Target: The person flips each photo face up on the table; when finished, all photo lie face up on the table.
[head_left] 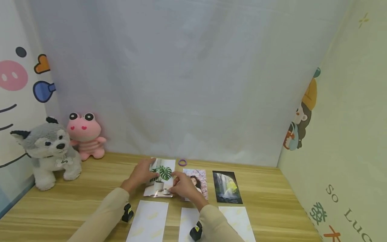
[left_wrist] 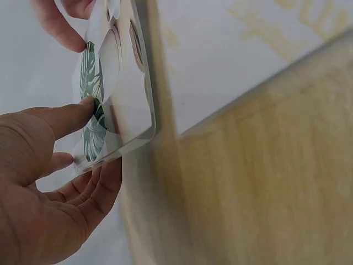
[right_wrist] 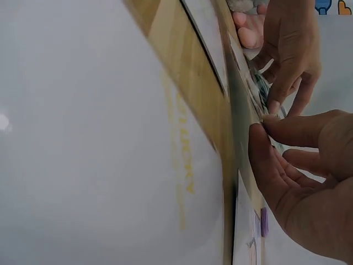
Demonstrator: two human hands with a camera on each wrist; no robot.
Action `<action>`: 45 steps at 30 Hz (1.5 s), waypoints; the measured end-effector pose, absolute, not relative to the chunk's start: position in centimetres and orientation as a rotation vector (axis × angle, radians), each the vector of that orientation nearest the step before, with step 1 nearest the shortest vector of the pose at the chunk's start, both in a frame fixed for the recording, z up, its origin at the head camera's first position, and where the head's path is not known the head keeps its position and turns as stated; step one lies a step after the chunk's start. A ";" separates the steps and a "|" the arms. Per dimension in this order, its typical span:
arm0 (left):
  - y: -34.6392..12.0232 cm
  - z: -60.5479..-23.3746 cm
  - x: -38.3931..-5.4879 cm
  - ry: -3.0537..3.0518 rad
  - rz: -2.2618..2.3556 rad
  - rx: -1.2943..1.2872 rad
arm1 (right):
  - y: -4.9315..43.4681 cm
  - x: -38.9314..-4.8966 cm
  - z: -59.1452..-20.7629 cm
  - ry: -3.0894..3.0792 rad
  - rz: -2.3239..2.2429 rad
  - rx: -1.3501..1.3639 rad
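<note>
A glossy photo of a potted monstera plant [head_left: 164, 164], with a clear border at its rounded corner in the left wrist view, is held between both hands, tilted off the wooden table. My left hand [head_left: 141, 173] grips its left side, thumb [left_wrist: 71, 118] on the picture face and fingers behind. At the right edge, my right hand [head_left: 186, 187] pinches it between thumb and fingers, as the right wrist view [right_wrist: 309, 193] also shows. Beneath the right hand lies a portrait photo with pink blossoms [head_left: 202, 175], partly covered. Further right rests a waterfall photo [head_left: 226, 188].
White sheets with faint yellow print lie in a front row: left [head_left: 148, 222], middle [head_left: 186, 225] and right [head_left: 237, 222]. A purple band [head_left: 182, 162] lies near the back curtain. A plush husky [head_left: 49, 151] and a pink plush frog [head_left: 86, 134] sit at the left.
</note>
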State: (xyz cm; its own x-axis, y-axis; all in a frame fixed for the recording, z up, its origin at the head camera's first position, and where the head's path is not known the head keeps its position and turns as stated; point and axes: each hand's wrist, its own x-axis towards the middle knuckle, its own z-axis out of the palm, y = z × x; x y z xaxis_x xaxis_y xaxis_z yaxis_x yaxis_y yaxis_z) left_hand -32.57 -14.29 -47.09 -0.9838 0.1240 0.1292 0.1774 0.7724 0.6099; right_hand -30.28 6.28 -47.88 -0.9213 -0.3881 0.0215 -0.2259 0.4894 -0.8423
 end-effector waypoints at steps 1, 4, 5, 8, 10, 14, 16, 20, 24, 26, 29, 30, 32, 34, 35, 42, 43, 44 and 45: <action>-14.3 -47.2 -32.6 -2.891 -0.994 -0.227 | 6.1 -30.3 -47.9 2.550 -1.399 -0.514; -14.3 -47.8 -32.9 -2.930 -0.958 -0.193 | 5.7 -30.5 -47.9 2.521 -1.366 -0.480; -14.3 -48.0 -33.0 -2.944 -0.951 -0.187 | 5.6 -30.5 -47.8 2.516 -1.349 -0.472; -14.2 -48.2 -33.2 -2.991 -0.923 -0.166 | 5.3 -30.5 -47.5 2.515 -1.309 -0.454; -14.2 -48.3 -33.3 -3.010 -0.883 -0.178 | 5.1 -30.4 -47.4 2.511 -1.309 -0.432; -14.0 -48.0 -33.1 -3.019 -0.840 -0.199 | 4.8 -30.0 -47.1 2.532 -1.315 -0.400; -13.9 -48.0 -33.0 -3.022 -0.832 -0.208 | 4.8 -29.9 -47.1 2.541 -1.314 -0.387; -13.8 -48.0 -33.0 -3.034 -0.803 -0.229 | 4.8 -29.7 -47.0 2.556 -1.290 -0.350; -13.7 -48.0 -33.0 -3.054 -0.772 -0.222 | 4.7 -29.7 -47.0 2.567 -1.263 -0.331; -13.6 -48.0 -33.1 -3.062 -0.771 -0.214 | 4.6 -29.7 -47.0 2.570 -1.255 -0.328; -13.6 -47.8 -33.1 -3.072 -0.790 -0.195 | 4.6 -29.7 -46.8 2.576 -1.247 -0.321; -13.6 -47.8 -33.1 -3.074 -0.794 -0.189 | 4.6 -29.7 -46.8 2.580 -1.242 -0.320; -13.6 -47.7 -33.1 -3.076 -0.805 -0.178 | 4.6 -29.7 -46.7 2.581 -1.237 -0.314; -13.5 -47.6 -33.1 -3.079 -0.814 -0.168 | 4.7 -29.7 -46.7 2.584 -1.231 -0.302; -13.5 -47.6 -33.1 -3.081 -0.820 -0.164 | 4.7 -29.8 -46.8 2.584 -1.228 -0.296; -13.4 -47.7 -32.9 -3.109 -0.811 -0.091 | 4.8 -29.7 -47.0 2.619 -1.200 -0.290; -13.4 -47.7 -32.9 -3.113 -0.798 -0.079 | 4.9 -29.7 -47.0 2.635 -1.192 -0.293; -13.3 -47.7 -32.8 -3.117 -0.784 -0.066 | 4.9 -29.7 -47.0 2.653 -1.180 -0.295; -13.3 -47.7 -32.8 -3.120 -0.771 -0.058 | 5.0 -29.7 -47.0 2.669 -1.172 -0.294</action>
